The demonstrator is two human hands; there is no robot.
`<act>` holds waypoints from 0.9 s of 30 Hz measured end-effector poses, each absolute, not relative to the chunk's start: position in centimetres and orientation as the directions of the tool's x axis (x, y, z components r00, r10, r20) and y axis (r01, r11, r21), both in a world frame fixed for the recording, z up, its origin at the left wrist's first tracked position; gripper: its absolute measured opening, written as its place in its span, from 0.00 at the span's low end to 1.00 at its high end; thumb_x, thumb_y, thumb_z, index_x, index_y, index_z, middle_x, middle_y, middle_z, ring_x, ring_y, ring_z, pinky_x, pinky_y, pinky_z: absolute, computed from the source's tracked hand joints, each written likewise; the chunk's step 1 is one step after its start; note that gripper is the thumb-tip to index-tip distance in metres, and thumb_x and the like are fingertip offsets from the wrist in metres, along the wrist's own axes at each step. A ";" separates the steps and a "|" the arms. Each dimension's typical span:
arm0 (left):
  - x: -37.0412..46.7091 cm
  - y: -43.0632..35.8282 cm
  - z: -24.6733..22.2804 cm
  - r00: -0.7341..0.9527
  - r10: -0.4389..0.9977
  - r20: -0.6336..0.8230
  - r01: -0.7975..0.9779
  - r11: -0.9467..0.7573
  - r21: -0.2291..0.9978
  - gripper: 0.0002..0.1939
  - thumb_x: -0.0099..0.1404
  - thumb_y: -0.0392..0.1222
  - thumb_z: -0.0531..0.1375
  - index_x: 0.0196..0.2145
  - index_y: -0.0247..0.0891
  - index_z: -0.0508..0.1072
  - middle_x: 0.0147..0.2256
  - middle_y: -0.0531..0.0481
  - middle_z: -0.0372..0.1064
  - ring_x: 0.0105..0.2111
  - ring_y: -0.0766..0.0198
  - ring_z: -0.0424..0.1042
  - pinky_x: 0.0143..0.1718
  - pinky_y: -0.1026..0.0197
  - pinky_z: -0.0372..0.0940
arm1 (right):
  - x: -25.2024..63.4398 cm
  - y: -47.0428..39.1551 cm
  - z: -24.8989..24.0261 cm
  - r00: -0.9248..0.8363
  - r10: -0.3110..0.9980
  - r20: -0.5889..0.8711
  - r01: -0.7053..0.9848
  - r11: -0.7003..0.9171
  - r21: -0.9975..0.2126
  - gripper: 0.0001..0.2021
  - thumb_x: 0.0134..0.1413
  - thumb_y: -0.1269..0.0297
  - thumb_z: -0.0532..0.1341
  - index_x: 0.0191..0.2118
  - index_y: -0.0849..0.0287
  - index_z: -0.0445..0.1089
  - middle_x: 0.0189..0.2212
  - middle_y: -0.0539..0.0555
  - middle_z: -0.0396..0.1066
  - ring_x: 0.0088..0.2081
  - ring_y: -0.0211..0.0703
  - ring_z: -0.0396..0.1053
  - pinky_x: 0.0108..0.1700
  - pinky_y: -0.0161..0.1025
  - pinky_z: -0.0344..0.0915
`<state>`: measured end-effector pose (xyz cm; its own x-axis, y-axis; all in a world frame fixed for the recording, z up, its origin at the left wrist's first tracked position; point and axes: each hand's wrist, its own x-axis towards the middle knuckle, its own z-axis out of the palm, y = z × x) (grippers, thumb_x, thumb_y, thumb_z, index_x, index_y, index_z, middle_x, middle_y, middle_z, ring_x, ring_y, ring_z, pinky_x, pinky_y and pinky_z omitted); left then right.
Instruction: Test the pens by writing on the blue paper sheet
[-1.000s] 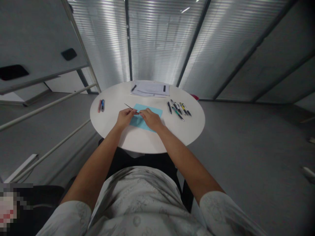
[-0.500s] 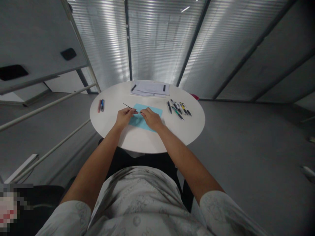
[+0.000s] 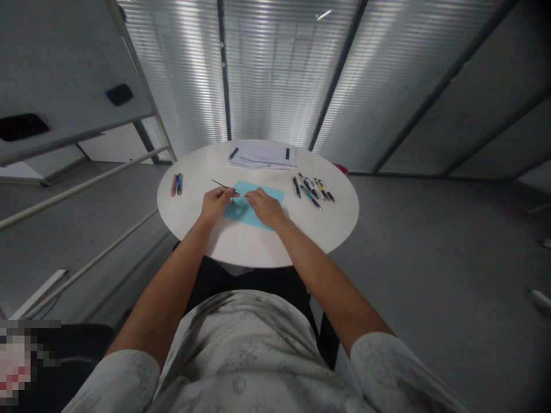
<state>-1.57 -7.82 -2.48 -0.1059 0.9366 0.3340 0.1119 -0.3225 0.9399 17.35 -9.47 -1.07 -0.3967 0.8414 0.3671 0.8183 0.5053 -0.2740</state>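
Note:
Pinched in the fingers of my left hand (image 3: 214, 205) is a thin dark rod (image 3: 219, 183), slim as a pen refill, that sticks out up and to the left. Its lower end is hidden by the fingers. My right hand (image 3: 266, 207) is closed in a pinch a little to the right, fingertips facing the left ones across a small gap. Whatever it grips is too small to name. Both hands are over a light blue sheet (image 3: 241, 215) on the white round table (image 3: 245, 249).
Several pens and markers (image 3: 312, 190) lie at the right of the table. Two more pens (image 3: 177, 184) lie at the left edge. A stack of papers (image 3: 262, 156) with a dark pen (image 3: 233, 153) sits at the back. A whiteboard frame (image 3: 86, 184) stands left.
My left hand has shifted slightly left with the thin dark rod, widening the gap between the fingertips. My right hand has stayed almost in place.

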 end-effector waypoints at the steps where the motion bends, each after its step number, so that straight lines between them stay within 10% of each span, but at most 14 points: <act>1: -1.6 -7.8 -2.5 -0.092 0.939 0.331 0.112 -0.321 0.940 0.23 0.58 0.59 0.63 0.34 0.33 0.79 0.34 0.40 0.79 0.27 0.64 0.71 0.34 0.60 0.64 | 17.3 -9.4 -1.1 -0.399 0.839 0.371 0.815 0.510 -0.275 0.20 0.72 0.55 0.44 0.56 0.50 0.68 0.50 0.54 0.69 0.47 0.45 0.69 0.44 0.38 0.63; 14: -1.5 -8.1 -2.5 0.018 0.942 0.334 0.243 -0.328 0.913 0.18 0.56 0.56 0.64 0.26 0.36 0.79 0.24 0.48 0.73 0.26 0.63 0.68 0.31 0.60 0.62 | 17.2 -9.7 -0.9 -0.427 0.816 0.389 0.758 0.558 -0.338 0.18 0.71 0.56 0.46 0.55 0.54 0.68 0.50 0.55 0.68 0.50 0.43 0.68 0.48 0.37 0.63; 27: -1.7 -7.0 -3.7 0.100 0.892 0.442 0.572 -0.415 0.708 0.12 0.59 0.45 0.61 0.37 0.39 0.82 0.40 0.41 0.76 0.43 0.53 0.72 0.51 0.50 0.63 | 17.6 -8.3 -1.5 -0.222 0.803 0.553 0.683 0.533 -0.500 0.18 0.70 0.55 0.44 0.54 0.57 0.64 0.51 0.60 0.67 0.54 0.45 0.65 0.55 0.41 0.61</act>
